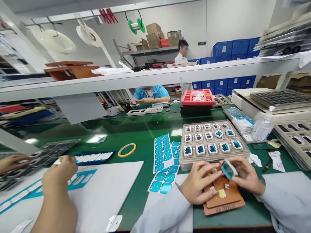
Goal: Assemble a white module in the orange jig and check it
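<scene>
Counter (131, 129): compartment tray of modules (213, 144) right of centre; sticker sheets (163, 153) just left of it; tape roll (126, 150) further left; plastic bottle (262, 128) to its right; stacked parts tray (198, 97) behind.

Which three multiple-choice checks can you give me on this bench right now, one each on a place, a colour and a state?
1. Where is the blue-faced part between the left hand and right hand?
A. Above a brown leather pad
B. Inside a tray
C. On the white sheet

2. What colour is the tape ring beside the blue sticker sheets?
A. Red
B. Yellow
C. Green

3. What state is the plastic tray in?
A. Lid shut
B. Tipped over
C. Uncovered

1: A, the part is held over the pad.
2: B, the ring shows yellow.
3: C, its rows of parts show from above.
</scene>
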`<state>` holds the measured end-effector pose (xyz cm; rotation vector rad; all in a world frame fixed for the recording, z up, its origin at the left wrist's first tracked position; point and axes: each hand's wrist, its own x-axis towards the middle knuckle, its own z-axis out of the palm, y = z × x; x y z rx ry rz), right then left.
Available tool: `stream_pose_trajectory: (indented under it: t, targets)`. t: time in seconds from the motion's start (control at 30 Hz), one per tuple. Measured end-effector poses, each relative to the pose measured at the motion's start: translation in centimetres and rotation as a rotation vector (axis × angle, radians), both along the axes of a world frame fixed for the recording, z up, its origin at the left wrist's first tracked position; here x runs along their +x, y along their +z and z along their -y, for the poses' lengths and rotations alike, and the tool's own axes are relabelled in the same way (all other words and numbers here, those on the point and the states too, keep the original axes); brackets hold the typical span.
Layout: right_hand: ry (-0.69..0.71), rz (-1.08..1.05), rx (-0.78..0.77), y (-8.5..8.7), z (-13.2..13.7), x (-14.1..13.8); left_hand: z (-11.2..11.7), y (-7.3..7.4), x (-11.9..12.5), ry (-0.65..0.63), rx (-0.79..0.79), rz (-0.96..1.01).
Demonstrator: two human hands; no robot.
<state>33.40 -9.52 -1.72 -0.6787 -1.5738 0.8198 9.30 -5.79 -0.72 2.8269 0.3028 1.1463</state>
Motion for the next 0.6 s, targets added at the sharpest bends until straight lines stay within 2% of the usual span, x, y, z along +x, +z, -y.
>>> stream_pose_trajectory:
  t: [0.13,0.27,0.33,0.43,0.5,0.6]
  targets:
    - [0.095,-0.383,-0.304,1.7,0.1,-0.2,-0.4,0.3,-0.6,0.127,0.118,0.209]
    - [0.169,-0.597,-0.487,3.7,0.1,-1.0,-1.6,0.9,-2.6,0.384,0.163,0.459]
    - [0.251,-0.676,-0.577,4.7,-0.2,-1.4,-2.7,1.3,-4.1,0.566,0.101,0.549]
    - [0.344,-0.712,-0.673,6.7,-1.0,-1.9,-4.4,1.7,-6.4,0.893,-0.070,0.626]
    - [0.387,-0.712,-0.707,8.3,-1.6,-2.3,-5.4,1.6,-7.3,1.053,-0.208,0.591]
    - [0.477,-0.716,-0.733,10.5,-2.2,-3.4,-6.2,1.1,-7.6,1.184,-0.388,0.427]
